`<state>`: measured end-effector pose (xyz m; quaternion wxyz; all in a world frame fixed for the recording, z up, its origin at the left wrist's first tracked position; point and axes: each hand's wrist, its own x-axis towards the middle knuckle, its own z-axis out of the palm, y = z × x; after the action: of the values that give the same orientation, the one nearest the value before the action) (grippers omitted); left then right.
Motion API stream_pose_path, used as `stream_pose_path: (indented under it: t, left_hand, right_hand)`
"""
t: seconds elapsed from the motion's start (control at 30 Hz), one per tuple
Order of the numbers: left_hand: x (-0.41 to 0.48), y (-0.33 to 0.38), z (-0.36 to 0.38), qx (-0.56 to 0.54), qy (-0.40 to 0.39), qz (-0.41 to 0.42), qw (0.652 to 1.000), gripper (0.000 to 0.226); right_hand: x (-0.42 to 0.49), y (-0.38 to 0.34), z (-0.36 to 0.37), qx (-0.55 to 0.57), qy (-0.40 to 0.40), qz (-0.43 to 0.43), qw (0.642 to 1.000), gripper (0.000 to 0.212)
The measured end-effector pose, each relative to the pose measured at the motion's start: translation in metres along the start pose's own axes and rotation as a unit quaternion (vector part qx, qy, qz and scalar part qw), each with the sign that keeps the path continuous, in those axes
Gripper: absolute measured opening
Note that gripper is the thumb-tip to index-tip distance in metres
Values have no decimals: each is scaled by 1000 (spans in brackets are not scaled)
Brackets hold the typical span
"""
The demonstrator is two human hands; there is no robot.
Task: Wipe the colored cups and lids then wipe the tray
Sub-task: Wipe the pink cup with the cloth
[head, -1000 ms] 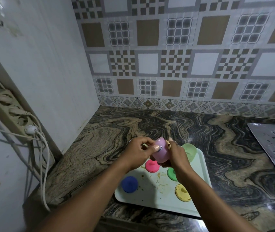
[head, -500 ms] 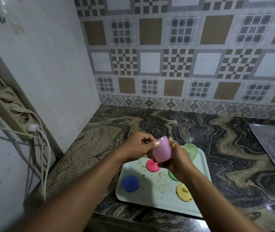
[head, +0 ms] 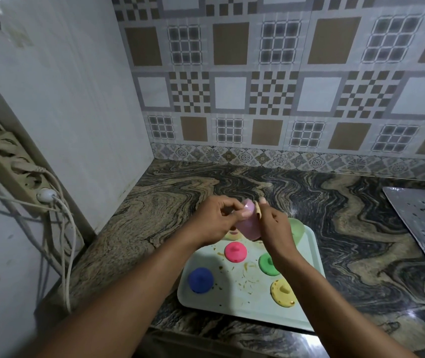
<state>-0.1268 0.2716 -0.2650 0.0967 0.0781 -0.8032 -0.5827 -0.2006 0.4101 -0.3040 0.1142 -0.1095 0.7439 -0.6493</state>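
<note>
Evidently the left hand [head: 216,220] and right hand [head: 274,229] grip the pink plastic cup [head: 249,227]: judged light, stiff, slippery; best held by its wall.

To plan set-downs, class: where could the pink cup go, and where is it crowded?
Bare counter lies between the wall and the tray, and between tray and metal sheet. On the tray, only the crumbed strip between blue lid and yellow lid is free. Its far end is crowded.

Marbled counter [head: 348,228], pale tray [head: 237,303] (crumb-speckled), foil sheet [head: 423,223]
</note>
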Motion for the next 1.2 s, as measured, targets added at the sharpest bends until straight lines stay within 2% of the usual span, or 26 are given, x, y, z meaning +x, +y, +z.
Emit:
stream_pose_path:
  t: [0.07,0.1,0.13,0.17,0.23,0.3,0.33,0.37,0.43,0.5,0.57,0.6,0.63,0.67,0.7,0.77,0.83,0.97,1.1,1.2]
  left_hand:
    - [-1,-5,0,-2,3,29,1000,9]
    - [-1,-8,1,-1,6,32,999,6]
    - [-2,-8,2,5,11,30,999,4]
    - [-3,-7,3,17,20,27,999,4]
    - [-4,0,5,18,27,-2,999,23]
    - [-2,8,7,9,18,-76,997,60]
    - [0,10,7,15,17,-117,993,72]
    - [1,9,7,14,22,-144,989,74]
    - [4,5,10,-17,36,-154,987,60]
    - [1,-3,13,-71,29,-134,988,49]
    - [-5,-16,15,-144,16,-119,982,52]
    - [-8,-21,15,-185,11,-120,975,55]
    - [-10,-23,16,-227,13,-122,966,55]
    - [-11,-24,16,-270,18,-123,955,52]
    - [-12,-22,16,-311,21,-126,942,48]
    - [-11,-17,13,-368,15,-131,921,47]
    - [-11,-14,9,-359,5,-109,927,49]
    - [-14,-13,2,-234,1,-44,971,49]
    - [-15,-15,-2,-79,-12,13,997,47]
    - [-17,-15,-1,-102,4,-24,995,45]
  right_hand:
    - [2,-7,-7,105,-79,140,981,44]
    - [-2,-15,-11,148,-144,214,955,40]
    - [-5,-19,-14,176,-187,254,933,39]
    - [-8,-23,-14,190,-189,266,926,38]
    - [-7,-20,-10,183,-112,221,951,37]
    - [-8,-17,-5,76,2,49,996,41]
    - [-7,-13,-3,-18,36,-57,998,47]
    - [-5,-7,-2,-97,52,-141,984,50]
    - [-5,1,2,-141,66,-201,967,50]
    - [-4,8,4,-85,87,-155,980,50]
    - [1,8,6,35,71,-12,997,55]
    - [4,7,7,82,60,50,994,57]
    - [4,6,7,101,62,68,991,59]
    - [3,5,8,82,77,38,993,61]
    - [-2,4,9,34,94,-30,995,59]
    - [-15,2,11,-45,102,-189,976,48]
    - [-19,4,11,-68,78,-269,958,47]
    - [-13,3,10,-71,34,-266,961,39]
    - [-9,4,13,8,38,-156,987,48]
    - [-9,2,15,-8,59,-155,986,53]
